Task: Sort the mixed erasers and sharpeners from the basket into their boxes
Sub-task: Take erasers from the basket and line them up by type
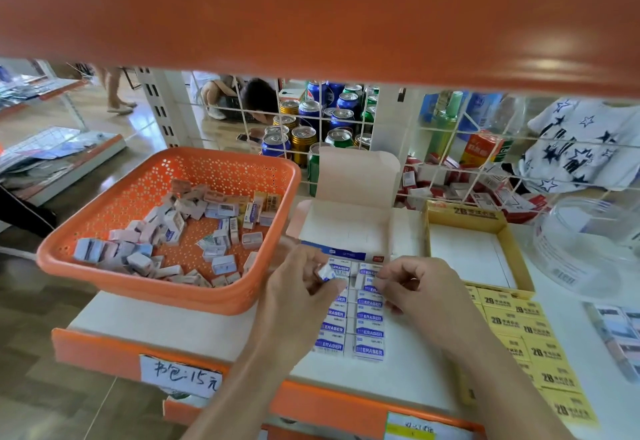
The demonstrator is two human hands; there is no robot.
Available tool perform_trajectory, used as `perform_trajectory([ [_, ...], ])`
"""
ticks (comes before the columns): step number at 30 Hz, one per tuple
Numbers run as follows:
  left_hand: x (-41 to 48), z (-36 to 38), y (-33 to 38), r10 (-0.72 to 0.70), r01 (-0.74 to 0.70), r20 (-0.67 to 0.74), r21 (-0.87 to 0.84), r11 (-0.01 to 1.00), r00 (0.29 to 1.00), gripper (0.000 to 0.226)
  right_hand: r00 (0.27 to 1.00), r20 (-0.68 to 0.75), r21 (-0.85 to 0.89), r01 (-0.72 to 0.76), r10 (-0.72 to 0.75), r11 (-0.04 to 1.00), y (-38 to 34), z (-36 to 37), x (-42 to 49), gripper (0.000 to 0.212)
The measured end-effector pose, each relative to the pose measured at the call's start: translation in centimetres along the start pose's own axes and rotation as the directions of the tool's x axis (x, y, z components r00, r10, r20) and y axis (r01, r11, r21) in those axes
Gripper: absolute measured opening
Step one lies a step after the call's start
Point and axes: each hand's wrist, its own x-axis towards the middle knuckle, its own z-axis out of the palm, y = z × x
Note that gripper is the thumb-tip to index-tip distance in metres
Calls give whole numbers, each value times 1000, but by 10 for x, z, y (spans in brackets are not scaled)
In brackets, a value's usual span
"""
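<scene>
Both hands work at the rows of erasers (369, 334) on the shelf (173, 322).
The left hand (298, 287) pinches one small eraser (326, 271) in curled fingers just above the rows. The right hand (422, 287), fingers bent, touches the rows' far end; whether it grips one I cannot tell. The orange basket (166, 287) of mixed pieces sits just left.

Shop w/ price tag (181, 375), drink cans (304, 130)

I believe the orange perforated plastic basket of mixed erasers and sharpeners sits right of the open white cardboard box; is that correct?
Not quite: in the head view the orange perforated plastic basket sits left of the open white cardboard box, not right.
</scene>
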Motion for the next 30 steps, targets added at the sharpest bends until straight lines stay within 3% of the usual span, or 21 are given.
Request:
perform_trajectory([
  [5,1,-2,-1,0,-1,12,90,996,1000,28,1000,-14,-45,-18,18,999,2,5,0,13],
  [14,-3,-4,-4,-52,34,80,215,976,995,15,999,-25,-123,-48,45,991,1,5,-3,11],
  [19,-3,-6,-6,-66,37,117,233,972,991,12,999,-26,-166,-51,47,985,-5,3,-5,21],
  [24,5,-4,-8,-32,8,119,193,981,992,34,998,-8,-166,-63,62,984,-14,0,-6,39],
  [30,17,-3,-11,-50,34,183,92,995,982,49,996,83,-339,14,15,941,-19,-3,-3,37],
])
